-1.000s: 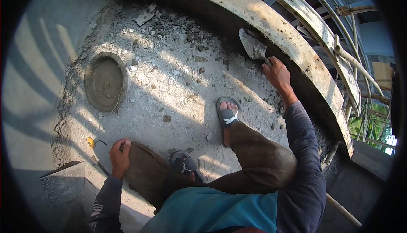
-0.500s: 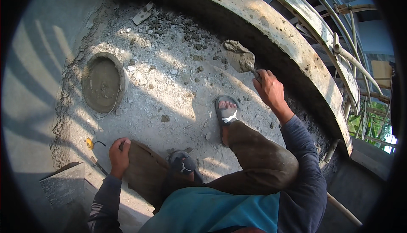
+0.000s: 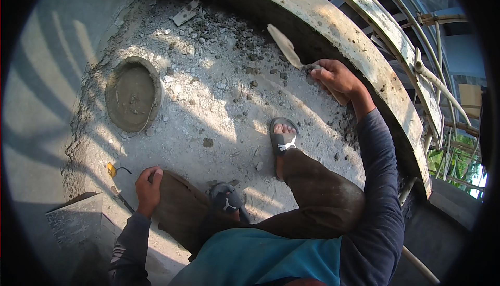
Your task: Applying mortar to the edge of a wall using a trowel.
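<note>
My right hand (image 3: 341,79) is closed round the wooden handle of a trowel (image 3: 285,47), beside the low curved concrete wall (image 3: 359,52). The trowel's blade is turned nearly edge-on, points up and left, and shows no lump of mortar on its visible side. By my bent left knee, my left hand (image 3: 148,188) rests against the brown trouser leg (image 3: 179,197), its fingers loosely curled with nothing seen in them. Ahead of it on the left, a round bucket (image 3: 160,94) holds wet grey mortar (image 3: 133,96).
A yellow tape measure (image 3: 111,169) and a dark-handled tool (image 3: 121,198) lie left of my left hand. A grey block-like slab (image 3: 78,221) stands lower left. Rubble (image 3: 208,72) covers the rough ground. Bamboo poles (image 3: 442,85) rise beyond the wall.
My right hand has moved up and slightly right and turned the trowel from flat to nearly edge-on. The mortar lump seen on its blade no longer shows. My left hand stays put.
</note>
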A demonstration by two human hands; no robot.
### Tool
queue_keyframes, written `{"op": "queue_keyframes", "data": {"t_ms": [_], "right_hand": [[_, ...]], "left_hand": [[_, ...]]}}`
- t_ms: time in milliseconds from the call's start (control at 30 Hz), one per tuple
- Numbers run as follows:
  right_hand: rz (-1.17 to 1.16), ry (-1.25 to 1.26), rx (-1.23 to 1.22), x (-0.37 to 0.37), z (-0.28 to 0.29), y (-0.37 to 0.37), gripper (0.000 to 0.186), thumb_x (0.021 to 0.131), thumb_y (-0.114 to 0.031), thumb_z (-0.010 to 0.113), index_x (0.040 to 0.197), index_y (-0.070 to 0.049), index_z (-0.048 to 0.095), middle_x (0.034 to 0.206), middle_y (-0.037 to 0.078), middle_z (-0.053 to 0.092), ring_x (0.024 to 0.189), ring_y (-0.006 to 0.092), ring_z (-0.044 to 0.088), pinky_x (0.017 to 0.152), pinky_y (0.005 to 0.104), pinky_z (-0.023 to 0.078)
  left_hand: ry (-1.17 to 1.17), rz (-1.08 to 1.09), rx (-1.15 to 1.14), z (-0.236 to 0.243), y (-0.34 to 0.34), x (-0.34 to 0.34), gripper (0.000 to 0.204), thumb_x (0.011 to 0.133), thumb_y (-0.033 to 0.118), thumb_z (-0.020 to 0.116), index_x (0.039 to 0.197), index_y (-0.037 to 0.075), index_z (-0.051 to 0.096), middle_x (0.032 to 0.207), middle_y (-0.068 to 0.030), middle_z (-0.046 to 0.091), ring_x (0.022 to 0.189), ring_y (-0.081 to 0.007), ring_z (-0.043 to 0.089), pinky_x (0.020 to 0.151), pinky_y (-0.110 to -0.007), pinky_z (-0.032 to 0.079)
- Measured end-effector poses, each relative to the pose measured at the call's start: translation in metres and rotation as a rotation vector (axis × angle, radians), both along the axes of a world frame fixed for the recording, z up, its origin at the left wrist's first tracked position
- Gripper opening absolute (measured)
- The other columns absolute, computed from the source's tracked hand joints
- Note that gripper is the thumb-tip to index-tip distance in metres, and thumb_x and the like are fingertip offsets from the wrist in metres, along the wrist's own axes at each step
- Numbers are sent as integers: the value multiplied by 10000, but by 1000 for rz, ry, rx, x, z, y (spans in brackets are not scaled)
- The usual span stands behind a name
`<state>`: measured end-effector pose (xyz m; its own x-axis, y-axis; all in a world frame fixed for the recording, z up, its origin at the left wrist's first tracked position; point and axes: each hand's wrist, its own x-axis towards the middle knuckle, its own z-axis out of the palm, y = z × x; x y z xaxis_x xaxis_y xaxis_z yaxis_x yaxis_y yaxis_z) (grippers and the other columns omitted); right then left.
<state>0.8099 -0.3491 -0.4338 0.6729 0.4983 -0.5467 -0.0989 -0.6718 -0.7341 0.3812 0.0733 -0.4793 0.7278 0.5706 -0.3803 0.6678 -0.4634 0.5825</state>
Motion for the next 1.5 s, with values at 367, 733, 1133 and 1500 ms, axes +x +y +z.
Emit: {"op": "queue_keyframes", "data": {"t_ms": [367, 733, 1133, 1500], "right_hand": [[196, -418, -285, -31, -41, -17, 401, 856, -315, 704, 1103, -4, 650, 815, 163, 677, 741, 306, 671, 684, 408, 524], [-10, -603, -307, 20, -55, 24, 431, 871, -366, 657, 1160, -46, 638, 1018, 209, 697, 1004, 378, 662, 850, 456, 515], [-106, -659, -159, 16, -72, -26, 414, 881, -336, 685, 1150, -25, 637, 988, 197, 700, 937, 343, 686, 818, 408, 527], [-310, -703, -396, -49, -62, -114, 371, 859, -310, 689, 1122, -53, 645, 1051, 162, 683, 982, 362, 659, 830, 422, 517]], "left_hand": [[0, 7, -14, -1, 5, -2, 280, 911, 253, 672, 1016, -4, 705, 1002, -148, 719, 974, -271, 672, 900, -353, 490], [1, 5, -8, 5, -1, 3, 257, 916, 223, 672, 1011, -14, 702, 991, -135, 720, 961, -245, 670, 895, -344, 491], [7, 17, -18, -2, 2, 3, 267, 904, 228, 680, 1012, -14, 703, 989, -141, 719, 952, -251, 671, 890, -348, 494], [-7, -22, 7, 0, -3, 9, 276, 914, 238, 672, 1011, -19, 699, 987, -148, 717, 950, -251, 669, 886, -348, 492]]}}
